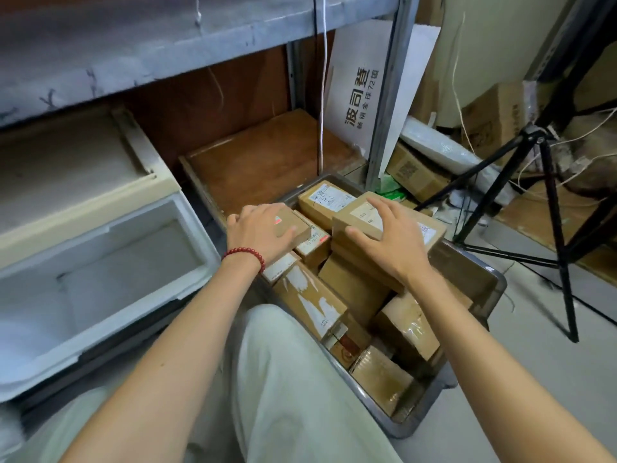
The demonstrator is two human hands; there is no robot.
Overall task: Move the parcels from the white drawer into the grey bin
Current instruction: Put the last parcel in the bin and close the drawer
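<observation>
Since the white drawer (200,235), out at nine o'clock, showed only bare walls and floor, the job looked close to its end, and the step in hand was setting down the last pieces. The left hand (257,230), with a red bead bracelet (245,253) on its wrist, gripped a small parcel (293,225), fingers (267,208) curled over its top, above the grey bin (420,424) toward its eleven o'clock corner. The right hand (390,242) lay spread on a flat parcel (364,212) at the bin's one o'clock side, fingers nearly straight and grasping nothing, thumb against the near edge.

The next move probably called for letting the small parcel go into a gap and steadying the stack, which sat high and uneven.

The parcels were brown cardboard boxes, square-cornered, some glossy with clear tape and carrying white paper labels. The drawer looked like thick matte foam, chipped along its rim; the bin was smooth, hard plastic with rounded corners.
</observation>
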